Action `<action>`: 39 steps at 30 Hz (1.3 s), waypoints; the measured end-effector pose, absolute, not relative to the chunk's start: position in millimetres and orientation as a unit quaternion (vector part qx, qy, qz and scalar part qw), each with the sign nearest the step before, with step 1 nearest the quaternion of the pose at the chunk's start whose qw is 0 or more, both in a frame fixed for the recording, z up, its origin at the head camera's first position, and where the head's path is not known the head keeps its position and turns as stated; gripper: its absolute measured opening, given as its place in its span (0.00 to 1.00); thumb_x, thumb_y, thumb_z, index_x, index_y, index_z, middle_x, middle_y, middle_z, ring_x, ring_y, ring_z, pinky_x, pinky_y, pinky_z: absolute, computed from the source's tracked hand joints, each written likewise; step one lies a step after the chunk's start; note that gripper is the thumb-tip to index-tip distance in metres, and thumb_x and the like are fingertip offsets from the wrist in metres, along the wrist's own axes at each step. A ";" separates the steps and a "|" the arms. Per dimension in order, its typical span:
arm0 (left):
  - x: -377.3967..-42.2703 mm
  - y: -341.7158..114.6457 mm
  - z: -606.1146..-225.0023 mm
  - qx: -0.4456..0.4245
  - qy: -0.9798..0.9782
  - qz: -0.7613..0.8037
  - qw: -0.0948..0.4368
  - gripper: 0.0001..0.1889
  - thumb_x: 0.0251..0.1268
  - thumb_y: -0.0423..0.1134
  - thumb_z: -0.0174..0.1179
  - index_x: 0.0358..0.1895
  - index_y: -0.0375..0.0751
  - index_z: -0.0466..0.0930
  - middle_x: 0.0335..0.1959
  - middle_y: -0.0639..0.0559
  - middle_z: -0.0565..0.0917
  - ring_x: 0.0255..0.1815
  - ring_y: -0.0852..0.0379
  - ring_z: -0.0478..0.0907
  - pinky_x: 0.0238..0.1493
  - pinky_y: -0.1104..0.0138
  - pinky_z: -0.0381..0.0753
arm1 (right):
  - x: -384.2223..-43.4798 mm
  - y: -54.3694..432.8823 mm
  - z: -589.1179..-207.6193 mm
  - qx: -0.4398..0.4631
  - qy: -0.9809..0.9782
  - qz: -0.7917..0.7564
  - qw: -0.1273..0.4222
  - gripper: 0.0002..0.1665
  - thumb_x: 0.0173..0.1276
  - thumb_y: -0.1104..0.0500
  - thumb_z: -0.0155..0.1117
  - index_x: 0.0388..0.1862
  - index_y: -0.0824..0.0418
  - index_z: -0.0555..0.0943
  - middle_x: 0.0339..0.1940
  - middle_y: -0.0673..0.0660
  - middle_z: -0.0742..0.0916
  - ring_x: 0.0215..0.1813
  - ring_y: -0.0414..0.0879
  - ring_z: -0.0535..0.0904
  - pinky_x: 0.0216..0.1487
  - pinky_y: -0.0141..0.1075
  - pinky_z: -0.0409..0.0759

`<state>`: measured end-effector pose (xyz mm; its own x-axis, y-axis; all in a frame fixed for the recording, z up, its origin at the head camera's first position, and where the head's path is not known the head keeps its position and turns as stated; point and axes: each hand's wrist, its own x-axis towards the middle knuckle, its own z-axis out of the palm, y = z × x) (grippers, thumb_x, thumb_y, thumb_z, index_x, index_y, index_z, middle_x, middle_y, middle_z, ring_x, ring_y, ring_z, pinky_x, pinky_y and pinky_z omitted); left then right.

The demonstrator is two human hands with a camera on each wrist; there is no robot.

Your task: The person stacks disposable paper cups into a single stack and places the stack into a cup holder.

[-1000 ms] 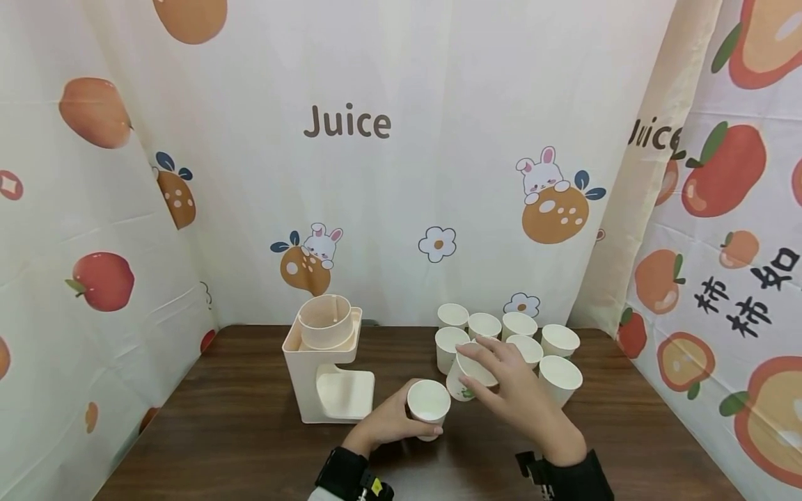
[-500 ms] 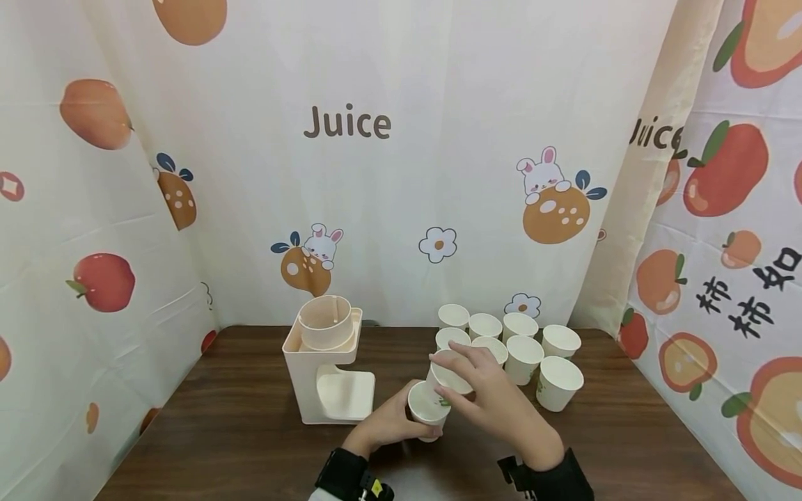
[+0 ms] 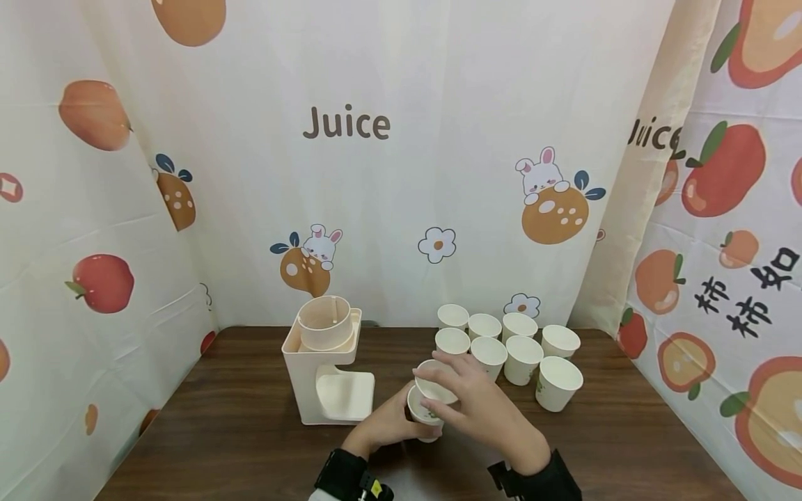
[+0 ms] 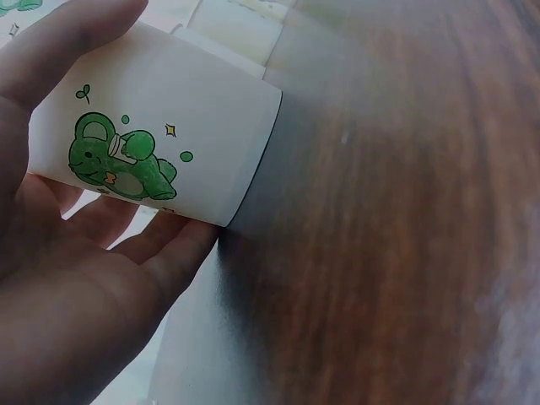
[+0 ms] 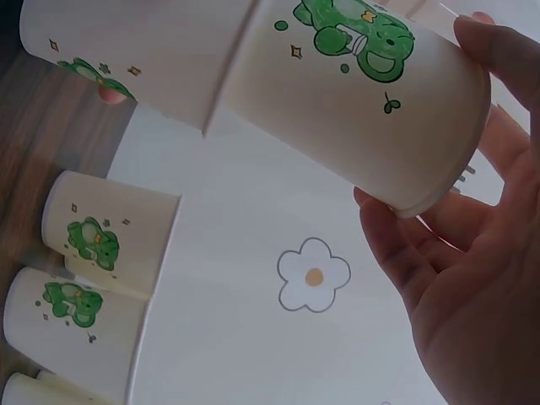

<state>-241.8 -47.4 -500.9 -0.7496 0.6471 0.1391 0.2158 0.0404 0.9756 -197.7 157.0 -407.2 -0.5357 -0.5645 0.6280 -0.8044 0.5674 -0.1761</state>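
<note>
My left hand grips a white paper cup upright near the table's front, fingers and thumb around its side. A green cartoon bear is printed on that cup. Just above it, my right hand holds a second white paper cup by its rim, between thumb and fingers. The lower end of this upper cup overlaps the mouth of the left-hand cup, and in the right wrist view its base is hidden behind that cup's rim. Several more matching cups stand upright in rows behind and right of my hands.
To the left stands a cream-coloured juicer-like machine with a round cup-shaped top and a side shelf. A printed curtain closes off the back and sides of the dark wooden table.
My right hand has lifted a cup out of the front of the group and brought it left, over the mouth of the cup in my left hand. The left hand has stayed put.
</note>
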 end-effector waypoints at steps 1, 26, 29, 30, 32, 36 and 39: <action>-242.2 -47.4 -501.2 0.311 0.697 0.622 0.175 0.43 0.58 0.36 0.73 0.75 0.51 0.58 0.61 0.44 0.75 0.57 0.53 0.77 0.57 0.62 0.74 | -197.4 156.2 -407.9 0.402 -0.848 0.228 0.258 0.24 0.68 0.47 0.71 0.62 0.43 0.81 0.63 0.54 0.80 0.67 0.57 0.73 0.59 0.54 0.75; -238.2 -51.6 -498.6 0.290 0.688 0.633 0.205 0.35 0.62 0.38 0.71 0.72 0.49 0.66 0.55 0.52 0.81 0.55 0.54 0.78 0.52 0.63 0.77 | -202.5 145.8 -428.5 0.382 -0.879 0.217 0.184 0.22 0.69 0.46 0.70 0.60 0.46 0.83 0.65 0.58 0.79 0.67 0.54 0.72 0.57 0.49 0.77; -237.8 -52.2 -498.8 0.290 0.688 0.632 0.208 0.35 0.64 0.39 0.70 0.73 0.49 0.65 0.56 0.51 0.81 0.55 0.54 0.79 0.52 0.63 0.78 | -203.8 145.3 -431.6 0.379 -0.883 0.215 0.174 0.22 0.68 0.46 0.70 0.60 0.46 0.82 0.65 0.58 0.79 0.67 0.53 0.71 0.57 0.48 0.77; -237.8 -52.3 -498.9 0.289 0.689 0.631 0.209 0.35 0.64 0.39 0.70 0.73 0.49 0.65 0.55 0.51 0.81 0.55 0.54 0.79 0.52 0.63 0.78 | -204.2 145.3 -432.8 0.379 -0.884 0.214 0.172 0.22 0.68 0.46 0.70 0.60 0.46 0.82 0.65 0.58 0.79 0.67 0.53 0.71 0.58 0.48 0.77; -237.8 -52.5 -499.1 0.287 0.693 0.628 0.208 0.35 0.64 0.39 0.70 0.73 0.49 0.65 0.56 0.50 0.81 0.55 0.54 0.79 0.52 0.63 0.78 | -204.8 145.1 -435.2 0.380 -0.884 0.213 0.167 0.22 0.68 0.46 0.70 0.60 0.46 0.82 0.65 0.58 0.79 0.67 0.53 0.71 0.58 0.48 0.77; -238.3 -51.9 -499.8 0.282 0.706 0.620 0.194 0.38 0.62 0.39 0.71 0.74 0.47 0.63 0.58 0.51 0.79 0.57 0.52 0.77 0.54 0.63 0.76 | -205.0 145.9 -439.2 0.380 -0.887 0.214 0.152 0.22 0.69 0.47 0.69 0.61 0.47 0.82 0.65 0.58 0.79 0.67 0.54 0.72 0.58 0.48 0.77; -238.6 -51.0 -500.0 0.280 0.714 0.616 0.181 0.41 0.59 0.38 0.72 0.75 0.47 0.61 0.60 0.52 0.77 0.59 0.49 0.75 0.55 0.63 0.75 | -204.8 147.1 -441.1 0.377 -0.890 0.218 0.136 0.22 0.71 0.47 0.67 0.62 0.47 0.81 0.65 0.58 0.79 0.67 0.54 0.72 0.59 0.48 0.76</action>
